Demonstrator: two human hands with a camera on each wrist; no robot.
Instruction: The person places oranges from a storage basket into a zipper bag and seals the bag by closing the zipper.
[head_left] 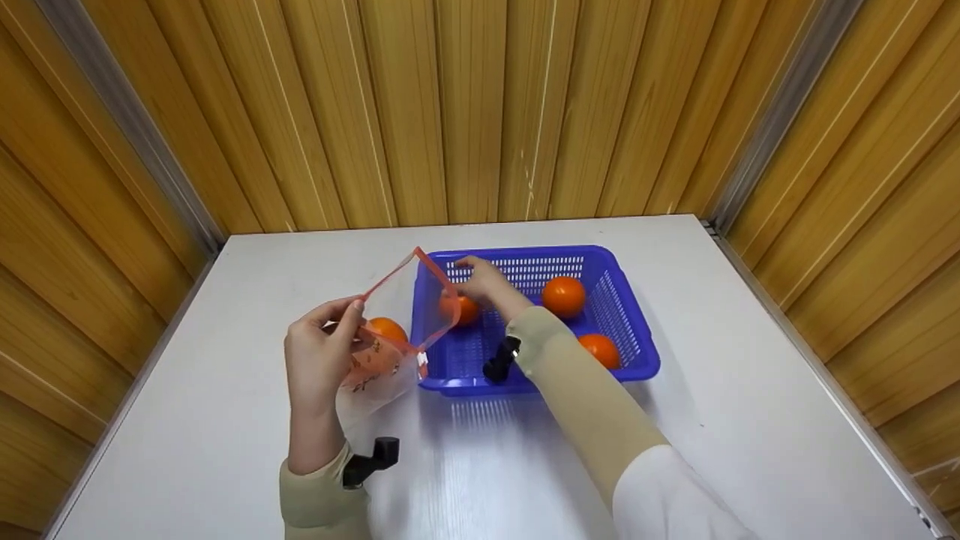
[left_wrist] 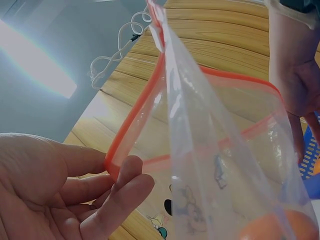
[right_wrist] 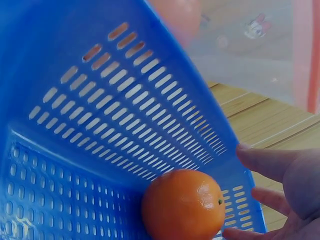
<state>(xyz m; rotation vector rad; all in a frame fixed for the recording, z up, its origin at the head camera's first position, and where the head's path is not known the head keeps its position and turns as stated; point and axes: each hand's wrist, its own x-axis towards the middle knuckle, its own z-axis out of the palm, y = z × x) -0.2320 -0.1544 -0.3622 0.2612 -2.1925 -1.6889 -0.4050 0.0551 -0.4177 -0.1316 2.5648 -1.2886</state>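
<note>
My left hand (head_left: 319,356) pinches the red-edged rim of a clear plastic bag (head_left: 390,397) printed with small cartoon figures. The bag's mouth gapes, and an orange (head_left: 388,328) lies inside it; the left wrist view shows that orange (left_wrist: 280,227) low in the bag. Over the left part of the blue basket (head_left: 636,315), my right hand (head_left: 486,285) reaches with spread fingers toward another orange (right_wrist: 182,205). In the right wrist view a lower fingertip comes right up to this fruit; whether it touches, I cannot tell. The bag's edge partly overlaps the same orange (head_left: 469,311) in the head view.
Two more oranges sit in the basket, one toward the back right (head_left: 564,297) and one at the front right (head_left: 600,350), partly behind my right sleeve (head_left: 592,397). The white table (head_left: 750,420) is enclosed by wood-patterned walls (head_left: 472,112). Small black cameras (head_left: 501,360) ride on both wrists.
</note>
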